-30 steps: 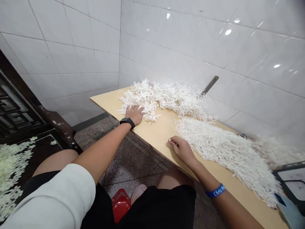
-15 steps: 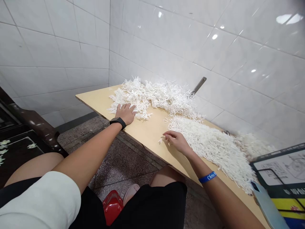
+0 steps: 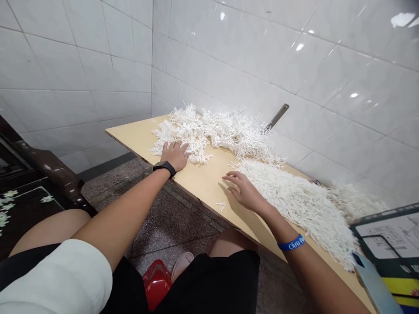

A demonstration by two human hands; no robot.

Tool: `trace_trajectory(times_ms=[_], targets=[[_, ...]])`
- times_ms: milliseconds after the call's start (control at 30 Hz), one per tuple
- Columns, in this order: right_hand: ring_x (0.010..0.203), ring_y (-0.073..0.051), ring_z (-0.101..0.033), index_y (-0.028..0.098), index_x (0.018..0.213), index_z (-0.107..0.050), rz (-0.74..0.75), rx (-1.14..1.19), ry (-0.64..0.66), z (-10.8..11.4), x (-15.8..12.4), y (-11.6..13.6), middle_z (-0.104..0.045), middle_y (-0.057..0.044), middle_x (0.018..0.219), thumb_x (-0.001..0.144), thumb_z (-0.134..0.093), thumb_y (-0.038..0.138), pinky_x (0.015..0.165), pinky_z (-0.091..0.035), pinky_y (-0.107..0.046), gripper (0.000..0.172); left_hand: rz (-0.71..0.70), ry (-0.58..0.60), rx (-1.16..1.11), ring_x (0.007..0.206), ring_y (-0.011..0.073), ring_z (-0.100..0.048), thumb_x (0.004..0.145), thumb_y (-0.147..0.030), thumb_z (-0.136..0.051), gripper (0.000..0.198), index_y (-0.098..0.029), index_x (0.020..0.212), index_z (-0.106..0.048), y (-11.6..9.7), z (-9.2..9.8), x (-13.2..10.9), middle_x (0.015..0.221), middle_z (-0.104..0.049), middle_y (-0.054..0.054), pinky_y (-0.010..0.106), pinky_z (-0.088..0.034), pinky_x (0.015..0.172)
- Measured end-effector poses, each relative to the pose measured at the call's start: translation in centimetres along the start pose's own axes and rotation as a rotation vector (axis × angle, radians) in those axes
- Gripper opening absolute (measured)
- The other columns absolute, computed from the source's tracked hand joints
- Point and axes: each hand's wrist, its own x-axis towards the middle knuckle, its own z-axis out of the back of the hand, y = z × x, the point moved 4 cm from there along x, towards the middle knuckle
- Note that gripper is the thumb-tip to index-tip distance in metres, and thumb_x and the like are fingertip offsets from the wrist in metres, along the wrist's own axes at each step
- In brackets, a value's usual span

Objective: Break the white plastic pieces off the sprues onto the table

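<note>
My left hand [image 3: 175, 156] lies with fingers spread on the near left edge of a loose pile of thin white branching plastic pieces [image 3: 225, 128]. My right hand [image 3: 244, 189] hovers above the board with its fingers apart and nothing between them. Just below it, a small white sprig-like piece [image 3: 221, 204] rests by itself on the tan tabletop [image 3: 199, 181]. To the right of my right hand spreads a flatter, denser heap of short white pieces [image 3: 294, 200].
A flat metal bar [image 3: 279, 115] sticks up behind the pile against the tiled wall [image 3: 245, 52]. At the right stand a phone [image 3: 373, 279] and a dark printed box [image 3: 389, 235]. A dark wooden chair [image 3: 49, 168] is at left, a red stool [image 3: 157, 281] below.
My right hand has opened and lifted slightly away from the small white piece, which now lies on the board. My left hand stays on the pile. The view has shifted a little.
</note>
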Motion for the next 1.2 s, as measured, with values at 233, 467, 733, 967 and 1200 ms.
trace_trajectory(times_ms=[233,467,733,967,1200], targets=[[0.088,-0.02,-0.06,0.021,0.092,-0.064,0.031,0.085,0.275,-0.9,-2.4,2.8,-0.063,-0.007,0.098,0.087,-0.055,0.022,0.076,-0.049,-0.033,0.009,0.001,0.01,0.0,0.138,0.0283,-0.029,0.095,-0.044,-0.023,0.054,-0.025,0.142,-0.039,0.0,0.1,-0.1,0.15,-0.036,0.009,0.054,-0.011,0.114],[0.069,-0.018,-0.058,0.019,0.08,-0.062,-0.194,-0.044,-0.015,1.9,-1.4,-2.1,-0.067,-0.004,0.078,0.089,-0.049,0.026,0.063,-0.042,-0.029,0.017,-0.006,-0.026,-0.004,0.137,0.0284,-0.031,0.094,-0.044,-0.024,0.053,-0.024,0.141,-0.041,0.0,-0.1,0.0,0.149,-0.039,0.01,0.054,-0.012,0.114],[0.073,-0.02,-0.059,0.021,0.123,-0.057,-0.305,-0.238,-0.284,4.7,-0.5,-6.6,-0.065,-0.009,0.106,0.086,-0.047,0.024,0.068,-0.044,-0.034,0.038,0.008,-0.035,-0.003,0.137,0.0274,-0.031,0.094,-0.044,-0.027,0.052,-0.025,0.14,-0.042,0.0,0.1,-0.2,0.149,-0.039,0.009,0.052,-0.012,0.114],[0.077,-0.019,-0.06,0.02,0.107,-0.064,-0.224,-0.012,-0.231,0.7,3.7,-2.5,-0.066,-0.009,0.105,0.088,-0.048,0.03,0.074,-0.046,-0.034,0.026,0.025,-0.05,0.001,0.135,0.0259,-0.034,0.093,-0.043,-0.031,0.05,-0.027,0.138,-0.045,-0.2,0.4,-0.4,0.147,-0.042,0.007,0.05,-0.013,0.114],[0.114,-0.03,-0.051,0.017,0.132,-0.048,-0.211,-0.044,-0.161,-4.7,11.2,1.3,-0.054,-0.017,0.127,0.08,-0.064,0.044,0.086,-0.042,-0.036,0.06,0.022,-0.085,-0.015,0.132,0.0279,-0.037,0.093,-0.045,-0.034,0.047,-0.028,0.134,-0.049,-0.3,1.2,-0.7,0.143,-0.046,0.009,0.05,-0.017,0.113]])
